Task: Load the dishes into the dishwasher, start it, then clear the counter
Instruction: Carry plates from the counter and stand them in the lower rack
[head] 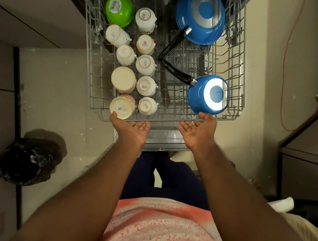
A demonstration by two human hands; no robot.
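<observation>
The left grip is spread wide, palm up, with nothing in it. Its thumb reaches the base of the front mug, though I cannot tell whether it actually touches. The right grip is just as open and empty, palm up, fingertips just below the small blue saucepan. Both sit at the front rim of the pulled-out dishwasher rack, above the lowered door.

The dishes are already in the rack. 2 rows of upturned cups run down the left side behind the front mug, with a green bowl at the back. On the right, a large blue pan lies face down behind the saucepan, and the 2 black handles meet in the middle.

Loading looks close to done, so the likely next move is pushing the rack in. An uneven shove from 1 side could skew the rack on its runners. A jolt could tip the front mug, which leans at the very edge. The long pan handles could catch if they stick up too far.

The counter is not in view.
</observation>
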